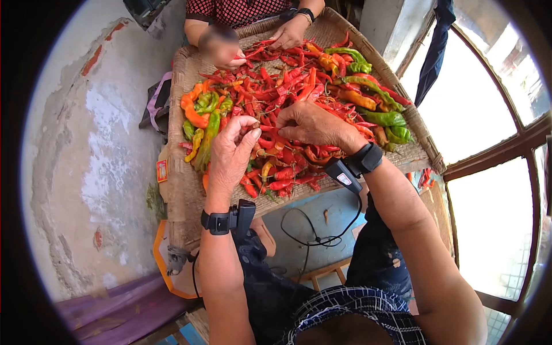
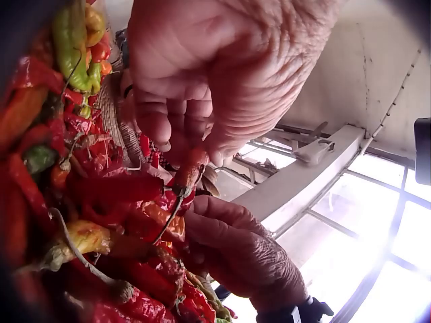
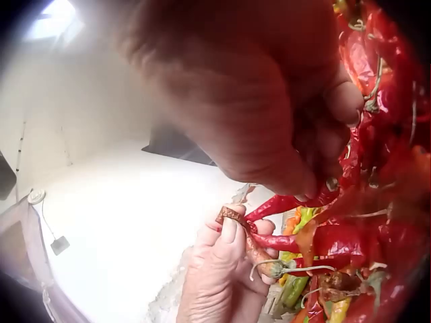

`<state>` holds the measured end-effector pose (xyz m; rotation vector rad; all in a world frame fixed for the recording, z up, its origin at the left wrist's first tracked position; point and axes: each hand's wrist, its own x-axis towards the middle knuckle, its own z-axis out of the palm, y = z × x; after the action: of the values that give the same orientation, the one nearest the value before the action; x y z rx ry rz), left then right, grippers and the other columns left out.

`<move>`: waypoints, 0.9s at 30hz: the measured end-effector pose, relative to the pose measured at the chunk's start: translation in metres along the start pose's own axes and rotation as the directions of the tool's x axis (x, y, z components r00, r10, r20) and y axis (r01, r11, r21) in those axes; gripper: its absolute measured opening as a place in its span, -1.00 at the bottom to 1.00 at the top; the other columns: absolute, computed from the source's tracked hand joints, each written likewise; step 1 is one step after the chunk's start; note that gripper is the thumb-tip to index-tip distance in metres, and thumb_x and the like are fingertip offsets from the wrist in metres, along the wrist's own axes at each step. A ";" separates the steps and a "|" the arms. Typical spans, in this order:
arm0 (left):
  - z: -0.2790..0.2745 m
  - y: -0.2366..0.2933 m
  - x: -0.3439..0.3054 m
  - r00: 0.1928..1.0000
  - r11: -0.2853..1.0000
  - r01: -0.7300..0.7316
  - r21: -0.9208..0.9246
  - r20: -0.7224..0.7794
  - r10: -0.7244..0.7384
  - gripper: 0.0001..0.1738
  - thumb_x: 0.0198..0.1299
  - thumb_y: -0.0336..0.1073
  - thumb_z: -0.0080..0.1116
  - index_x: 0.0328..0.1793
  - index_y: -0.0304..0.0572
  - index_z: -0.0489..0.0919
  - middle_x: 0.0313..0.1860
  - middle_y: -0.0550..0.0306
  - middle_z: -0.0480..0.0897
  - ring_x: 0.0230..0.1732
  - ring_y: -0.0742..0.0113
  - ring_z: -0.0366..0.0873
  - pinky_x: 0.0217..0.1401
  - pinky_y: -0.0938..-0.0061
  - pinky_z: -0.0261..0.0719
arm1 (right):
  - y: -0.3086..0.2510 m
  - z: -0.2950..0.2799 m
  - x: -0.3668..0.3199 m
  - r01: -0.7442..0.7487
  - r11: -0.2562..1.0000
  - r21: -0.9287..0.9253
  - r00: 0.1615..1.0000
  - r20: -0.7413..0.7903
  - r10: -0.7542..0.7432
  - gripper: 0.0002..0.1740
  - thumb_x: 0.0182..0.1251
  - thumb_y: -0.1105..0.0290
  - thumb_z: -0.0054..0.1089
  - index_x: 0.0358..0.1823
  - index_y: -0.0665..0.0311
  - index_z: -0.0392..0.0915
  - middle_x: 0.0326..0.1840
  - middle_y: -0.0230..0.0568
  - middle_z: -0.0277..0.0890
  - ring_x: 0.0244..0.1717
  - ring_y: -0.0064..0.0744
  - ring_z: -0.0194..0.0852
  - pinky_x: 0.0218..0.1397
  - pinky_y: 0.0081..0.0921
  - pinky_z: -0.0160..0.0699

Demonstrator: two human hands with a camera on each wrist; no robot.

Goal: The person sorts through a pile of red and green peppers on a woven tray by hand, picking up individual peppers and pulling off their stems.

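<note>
My left hand [image 1: 230, 155] is raised over the heap of chili peppers [image 1: 282, 172] on a woven tray [image 1: 181, 201]. Between its thumb and fingers it pinches a shrivelled, brownish-red chili pepper [image 3: 256, 250], whose stem hangs free in the left wrist view. Close by on the right, my right hand [image 1: 313, 123] is over the red peppers with its fingers curled. In the right wrist view its thumb and fingers pinch a slim red chili pepper [image 3: 320, 196] near the stem end; the palm hides part of this grip.
Green peppers [image 1: 391, 119] and orange peppers [image 1: 192, 109] lie along the tray's sides. Across the tray, another person's hands [image 1: 290, 33] are among the peppers. A plastered wall [image 1: 103, 172] is at left, a window frame [image 1: 494, 155] at right. A black cable [image 1: 313, 236] hangs below the tray.
</note>
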<state>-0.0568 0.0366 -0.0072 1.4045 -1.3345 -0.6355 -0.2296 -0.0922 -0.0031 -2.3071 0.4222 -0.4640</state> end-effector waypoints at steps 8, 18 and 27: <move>-0.005 -0.003 0.005 0.971 0.994 -0.038 -0.098 -0.241 0.013 -0.71 0.33 -0.42 0.10 0.13 -0.34 0.43 -0.29 0.16 0.60 -0.36 0.58 0.49 -0.31 0.66 0.48 | 0.026 -0.026 0.004 -0.136 0.990 0.049 0.953 -0.268 0.144 -0.73 0.28 0.34 0.20 -0.14 0.42 0.61 -0.45 -0.26 0.54 -0.44 -0.52 0.46 -0.31 -0.45 0.50; 0.008 0.004 0.005 0.984 0.965 0.051 -0.259 -0.153 -0.093 -0.72 0.35 -0.37 0.10 0.14 -0.30 0.45 -0.29 0.23 0.56 -0.38 0.59 0.50 -0.35 0.68 0.51 | -0.018 0.017 0.003 0.248 0.965 0.088 0.953 -0.202 -0.227 -0.62 0.30 0.17 0.26 -0.12 0.40 0.61 -0.28 0.06 0.63 -0.26 -0.05 0.64 -0.16 -0.26 0.58; 0.000 -0.005 0.005 0.964 0.996 0.069 -0.059 -0.251 -0.081 -0.69 0.34 -0.33 0.09 0.16 -0.28 0.47 -0.14 0.12 0.59 -0.29 0.51 0.55 -0.27 0.62 0.57 | 0.001 -0.015 0.006 -0.058 0.991 0.123 0.980 -0.180 0.080 -0.75 0.25 0.28 0.30 -0.28 0.37 0.63 -0.51 -0.20 0.59 -0.48 -0.47 0.53 -0.39 -0.44 0.48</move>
<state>-0.0542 0.0314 -0.0102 1.4485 -1.0609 -0.5152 -0.2309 -0.1049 0.0072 -2.1374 0.5484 -0.6537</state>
